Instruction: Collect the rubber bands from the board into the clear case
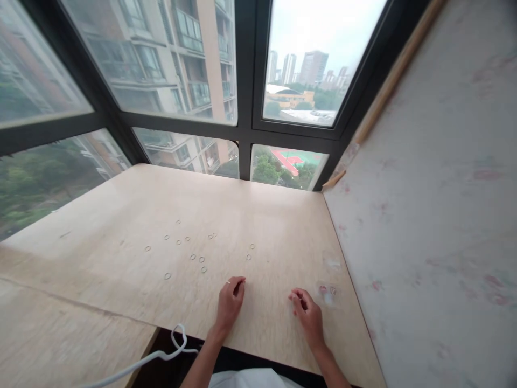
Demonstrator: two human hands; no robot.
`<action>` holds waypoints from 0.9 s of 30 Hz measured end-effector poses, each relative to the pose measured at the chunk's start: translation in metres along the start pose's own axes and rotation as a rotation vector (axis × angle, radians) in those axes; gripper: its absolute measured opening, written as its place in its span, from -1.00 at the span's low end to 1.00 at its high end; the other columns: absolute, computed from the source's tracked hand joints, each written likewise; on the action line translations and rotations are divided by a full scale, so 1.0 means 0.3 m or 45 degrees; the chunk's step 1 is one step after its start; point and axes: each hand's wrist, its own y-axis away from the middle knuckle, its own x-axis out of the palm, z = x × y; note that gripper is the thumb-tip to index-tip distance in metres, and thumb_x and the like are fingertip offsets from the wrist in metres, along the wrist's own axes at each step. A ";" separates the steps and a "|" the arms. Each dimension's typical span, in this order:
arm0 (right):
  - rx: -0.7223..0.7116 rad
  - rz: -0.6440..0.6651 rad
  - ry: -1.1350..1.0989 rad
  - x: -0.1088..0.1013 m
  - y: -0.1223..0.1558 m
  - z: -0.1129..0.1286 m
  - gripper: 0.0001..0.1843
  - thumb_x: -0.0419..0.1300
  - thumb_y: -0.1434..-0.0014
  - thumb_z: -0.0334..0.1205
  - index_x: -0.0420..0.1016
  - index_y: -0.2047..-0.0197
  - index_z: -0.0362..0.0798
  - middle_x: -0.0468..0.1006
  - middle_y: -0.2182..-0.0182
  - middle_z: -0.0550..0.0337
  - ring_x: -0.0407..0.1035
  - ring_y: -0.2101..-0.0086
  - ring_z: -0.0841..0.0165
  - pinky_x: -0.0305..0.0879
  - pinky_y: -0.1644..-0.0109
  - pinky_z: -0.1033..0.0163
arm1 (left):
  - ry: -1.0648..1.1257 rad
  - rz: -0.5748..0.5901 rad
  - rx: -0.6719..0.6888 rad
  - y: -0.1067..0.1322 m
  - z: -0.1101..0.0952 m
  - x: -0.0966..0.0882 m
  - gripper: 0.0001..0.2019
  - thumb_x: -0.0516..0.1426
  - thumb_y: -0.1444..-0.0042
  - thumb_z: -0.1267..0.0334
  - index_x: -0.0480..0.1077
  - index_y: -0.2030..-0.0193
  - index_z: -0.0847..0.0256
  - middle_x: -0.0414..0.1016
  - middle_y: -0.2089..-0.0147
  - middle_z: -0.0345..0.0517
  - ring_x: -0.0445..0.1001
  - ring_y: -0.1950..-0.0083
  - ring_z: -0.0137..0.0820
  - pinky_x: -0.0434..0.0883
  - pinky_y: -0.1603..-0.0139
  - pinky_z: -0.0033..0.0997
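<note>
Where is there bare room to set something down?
Bare tabletop lies between the scattered rings and back windows, and between the left hand and right hand. Crowded: among the rings and where packets lie beside the wall.

Smooth, wood-look tabletop (pixel 283 231) with soft gloss.
The packet (pixel 329 302) looks of clear, shiny plastic, the wall (pixel 424 188) of matt paper; for the rings (pixel 165 276), the material is unclear.

Forearms (pixel 212 342) bare as far as they show. Left hand (pixel 231 303): thin pale band (pixel 228 282) near the knuckles, too small to make out. Right hand (pixel 310 317): bare. White garment (pixel 250 379) low in view, partly seen, softly creased, plain where visible
</note>
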 end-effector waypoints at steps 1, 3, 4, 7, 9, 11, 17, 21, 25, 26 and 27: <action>0.023 0.011 -0.043 0.001 -0.004 -0.001 -0.57 0.09 -0.18 0.11 0.46 0.16 -0.10 0.56 0.33 0.05 0.45 0.40 0.27 0.38 0.43 0.28 | -0.009 -0.001 0.032 0.009 0.009 0.001 -0.79 0.01 -0.19 0.23 0.45 0.24 0.20 0.54 0.24 -0.05 0.51 0.23 -0.32 0.44 0.22 -0.33; 0.031 0.051 -0.089 0.010 -0.018 0.009 -0.55 0.09 -0.18 0.13 0.43 0.13 -0.11 0.56 0.35 0.05 0.44 0.43 0.29 0.38 0.47 0.29 | -0.032 0.003 0.073 0.015 0.016 0.012 -0.80 0.00 -0.19 0.26 0.45 0.24 0.19 0.54 0.25 -0.05 0.50 0.22 -0.32 0.43 0.20 -0.32; 0.016 0.079 -0.093 0.020 -0.028 0.020 -0.55 0.09 -0.18 0.13 0.43 0.13 -0.11 0.55 0.37 0.07 0.43 0.47 0.31 0.37 0.48 0.30 | -0.043 -0.001 0.073 0.013 0.015 0.019 -0.81 0.00 -0.18 0.28 0.44 0.24 0.19 0.54 0.25 -0.06 0.50 0.22 -0.32 0.43 0.19 -0.32; -0.068 0.163 -0.089 0.078 -0.078 0.082 -0.57 0.09 -0.21 0.11 0.42 0.12 -0.11 0.54 0.41 0.12 0.37 0.58 0.40 0.34 0.50 0.32 | -0.061 -0.016 0.037 0.001 0.003 0.028 -0.81 0.00 -0.17 0.33 0.44 0.24 0.19 0.53 0.25 -0.07 0.49 0.23 -0.33 0.41 0.19 -0.32; -0.139 0.208 -0.101 0.141 -0.124 0.146 -0.58 0.07 -0.23 0.10 0.41 0.13 -0.11 0.53 0.42 0.13 0.36 0.59 0.41 0.33 0.49 0.33 | -0.057 -0.008 0.018 -0.004 -0.006 0.024 -0.82 0.00 -0.16 0.35 0.44 0.24 0.19 0.53 0.27 -0.08 0.48 0.24 -0.33 0.40 0.20 -0.33; -0.211 0.271 -0.115 0.219 -0.178 0.222 -0.60 0.05 -0.25 0.08 0.42 0.15 -0.10 0.53 0.43 0.14 0.36 0.59 0.41 0.33 0.49 0.34 | -0.044 0.007 -0.002 -0.006 -0.014 0.017 -0.82 0.00 -0.16 0.36 0.44 0.25 0.19 0.52 0.30 -0.09 0.47 0.27 -0.34 0.38 0.22 -0.35; -0.618 0.568 0.193 0.505 -0.359 0.419 -0.68 -0.11 -0.34 -0.11 0.38 0.10 -0.09 0.54 0.33 0.13 0.43 0.53 0.44 0.35 0.43 0.36 | 0.006 0.047 -0.036 -0.001 -0.019 0.007 -0.81 0.01 -0.11 0.41 0.44 0.24 0.19 0.51 0.33 -0.09 0.44 0.33 -0.35 0.34 0.27 -0.34; -0.771 0.679 0.401 0.692 -0.464 0.492 -0.73 0.02 -0.22 -0.30 0.37 0.01 -0.07 0.51 0.19 0.13 0.43 0.39 0.43 0.35 0.25 0.32 | 0.016 0.042 -0.034 0.000 -0.019 0.008 -0.81 0.02 -0.09 0.44 0.44 0.25 0.18 0.51 0.34 -0.08 0.44 0.32 -0.33 0.34 0.26 -0.32; -0.906 0.784 0.645 0.824 -0.538 0.533 -0.55 0.01 -0.10 -0.48 0.36 -0.07 -0.07 0.41 0.00 0.04 0.39 0.16 0.33 0.28 0.12 0.27 | 0.019 0.056 -0.047 0.001 -0.018 0.010 -0.80 0.03 -0.05 0.46 0.44 0.26 0.19 0.50 0.34 -0.07 0.44 0.30 -0.31 0.33 0.27 -0.32; -0.933 0.821 0.706 0.847 -0.551 0.537 -0.51 0.02 -0.08 -0.49 0.34 -0.09 -0.06 0.39 -0.03 0.03 0.37 0.13 0.31 0.27 0.12 0.27 | 0.016 0.060 -0.049 0.001 -0.018 0.011 -0.80 0.03 -0.05 0.46 0.43 0.27 0.19 0.50 0.34 -0.07 0.44 0.30 -0.31 0.33 0.28 -0.32; -0.959 0.865 0.764 0.866 -0.562 0.539 -0.49 0.04 -0.07 -0.49 0.34 -0.10 -0.05 0.39 -0.03 0.04 0.37 0.13 0.29 0.27 0.13 0.26 | 0.015 0.061 -0.049 0.001 -0.017 0.011 -0.80 0.03 -0.05 0.46 0.43 0.27 0.19 0.49 0.35 -0.08 0.44 0.31 -0.32 0.33 0.28 -0.32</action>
